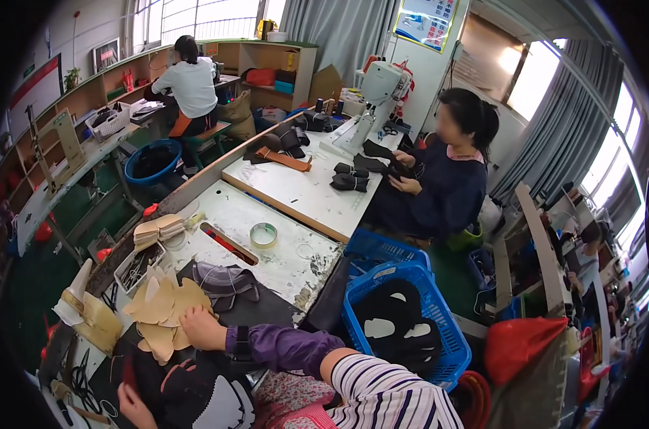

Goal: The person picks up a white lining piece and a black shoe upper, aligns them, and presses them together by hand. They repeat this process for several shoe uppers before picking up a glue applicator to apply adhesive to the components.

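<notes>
Head view, worker's own bench. Right hand: lies palm-down on the tan leather pieces, fingers pressed together and flat on the lower edge of the pile; purple sleeve runs back from the wrist. The tan pieces lie fanned on the dark mat at the near end of the bench, just left of a grey shoe upper. Left hand: low at the frame's lower edge, fingers curled around the edge of a black shoe upper with white trim (the grip itself is partly hidden, so whether it pinches or merely rests I cannot tell).

Around the bench: roll of tape on the scuffed white worktop; stack of pale insoles to its left; blue basket holding black cut parts, to the right of the bench.

Beyond: a seated person handles black pieces at the next table; another person sits facing away by the shelves.
</notes>
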Action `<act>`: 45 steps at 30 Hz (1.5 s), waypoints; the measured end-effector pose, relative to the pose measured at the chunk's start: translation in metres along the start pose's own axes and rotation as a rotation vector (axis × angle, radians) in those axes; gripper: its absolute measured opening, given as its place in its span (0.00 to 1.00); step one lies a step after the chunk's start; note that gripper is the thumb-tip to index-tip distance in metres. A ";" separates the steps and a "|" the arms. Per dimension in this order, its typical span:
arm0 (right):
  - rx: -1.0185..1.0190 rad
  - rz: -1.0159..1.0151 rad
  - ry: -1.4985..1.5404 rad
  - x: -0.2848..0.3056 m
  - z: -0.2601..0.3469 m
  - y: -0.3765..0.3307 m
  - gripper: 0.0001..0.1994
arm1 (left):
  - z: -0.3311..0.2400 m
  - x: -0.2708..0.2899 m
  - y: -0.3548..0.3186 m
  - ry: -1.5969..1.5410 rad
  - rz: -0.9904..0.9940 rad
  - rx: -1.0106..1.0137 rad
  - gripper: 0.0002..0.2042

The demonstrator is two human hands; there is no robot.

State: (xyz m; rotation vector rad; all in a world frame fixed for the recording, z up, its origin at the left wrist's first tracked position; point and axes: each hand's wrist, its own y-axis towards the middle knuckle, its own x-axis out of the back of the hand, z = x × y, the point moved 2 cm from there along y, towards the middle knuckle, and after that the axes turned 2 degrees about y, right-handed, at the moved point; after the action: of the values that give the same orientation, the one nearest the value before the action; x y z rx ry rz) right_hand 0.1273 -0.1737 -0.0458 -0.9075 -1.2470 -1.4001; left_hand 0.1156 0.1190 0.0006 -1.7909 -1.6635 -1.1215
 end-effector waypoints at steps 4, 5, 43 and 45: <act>0.073 -0.080 0.052 -0.013 -0.008 0.002 0.10 | -0.102 0.021 -0.063 0.110 -0.553 -0.423 0.12; 0.126 -0.095 0.051 -0.009 -0.003 0.001 0.10 | -0.111 0.023 -0.076 0.095 -0.503 -0.549 0.12; -0.386 -0.264 1.528 0.075 -0.028 -0.061 0.06 | 0.005 -0.007 -0.022 -0.241 -0.417 0.323 0.09; -0.314 -0.060 1.696 0.077 -0.005 -0.047 0.06 | 0.031 -0.027 -0.014 -0.517 -0.441 0.377 0.08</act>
State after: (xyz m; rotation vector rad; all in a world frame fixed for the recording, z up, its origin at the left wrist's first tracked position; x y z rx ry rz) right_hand 0.0662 -0.1959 0.0172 0.3015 0.2527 -1.6898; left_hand 0.1118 0.1297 -0.0416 -1.5851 -2.4671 -0.4456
